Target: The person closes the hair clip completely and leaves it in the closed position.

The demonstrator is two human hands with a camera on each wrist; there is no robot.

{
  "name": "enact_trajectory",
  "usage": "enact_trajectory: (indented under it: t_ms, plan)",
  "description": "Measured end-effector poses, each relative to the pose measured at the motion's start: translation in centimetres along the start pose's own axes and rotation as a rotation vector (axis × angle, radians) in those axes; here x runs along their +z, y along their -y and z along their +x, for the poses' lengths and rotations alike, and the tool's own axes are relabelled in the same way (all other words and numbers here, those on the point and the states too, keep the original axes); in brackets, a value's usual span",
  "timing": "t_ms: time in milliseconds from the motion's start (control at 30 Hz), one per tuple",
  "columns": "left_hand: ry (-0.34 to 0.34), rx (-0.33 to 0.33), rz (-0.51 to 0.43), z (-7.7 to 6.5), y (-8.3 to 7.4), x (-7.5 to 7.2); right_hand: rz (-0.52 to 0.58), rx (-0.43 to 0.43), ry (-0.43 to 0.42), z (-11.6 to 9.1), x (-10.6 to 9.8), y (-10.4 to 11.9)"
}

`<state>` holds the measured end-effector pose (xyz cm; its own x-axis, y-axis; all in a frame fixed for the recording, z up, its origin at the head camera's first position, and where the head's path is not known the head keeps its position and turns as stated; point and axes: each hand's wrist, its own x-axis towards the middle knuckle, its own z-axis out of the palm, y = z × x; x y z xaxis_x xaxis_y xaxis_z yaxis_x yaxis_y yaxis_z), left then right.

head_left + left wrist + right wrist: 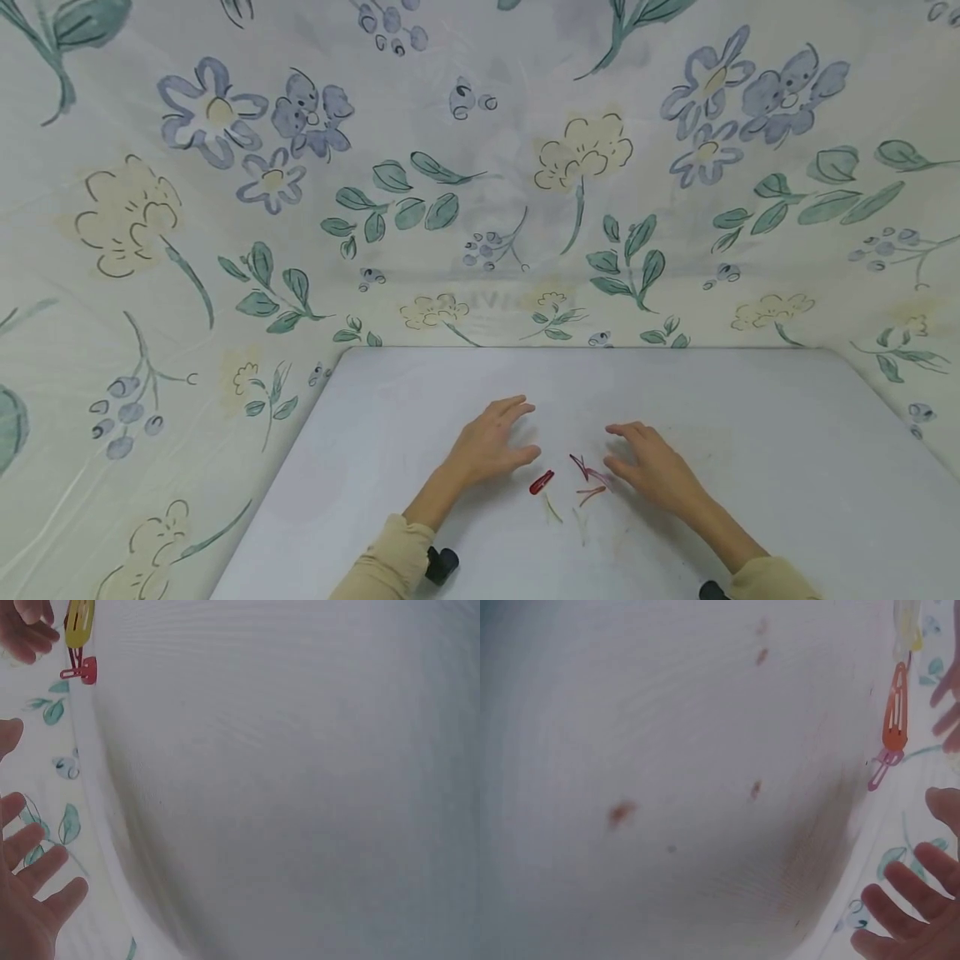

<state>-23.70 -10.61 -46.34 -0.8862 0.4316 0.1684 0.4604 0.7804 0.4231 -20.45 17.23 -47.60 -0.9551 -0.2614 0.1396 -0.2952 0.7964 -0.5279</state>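
Observation:
Several snap hair clips lie loosely grouped on the white table between two hands. A red clip (542,482) is closest to the left hand (487,442), whose fingers are spread and relaxed. Across from it, the right hand (652,467) has loosely extended fingers, its thumb tip near a pink clip (597,477). Beside that are a dark red clip (579,465) and an orange clip (896,712). Lower in the group lie a yellow clip (79,622) and a pale whitish clip (905,626). Both hands hold nothing.
The white table (405,392) bears faint brownish smudges (620,814) on the right side. A flower-patterned sheet (480,208) hangs behind it and along both sides. Black wrist devices (442,566) sit at the beige sleeves (390,558).

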Motion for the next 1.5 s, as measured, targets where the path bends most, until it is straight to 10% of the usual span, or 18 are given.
enact_trajectory:
  t_ms: [1500]
  plan:
    - [0.113,0.047,0.056,1.2,-3.0,3.1,-0.023,0.005,0.066,-0.1,1.8,2.0]
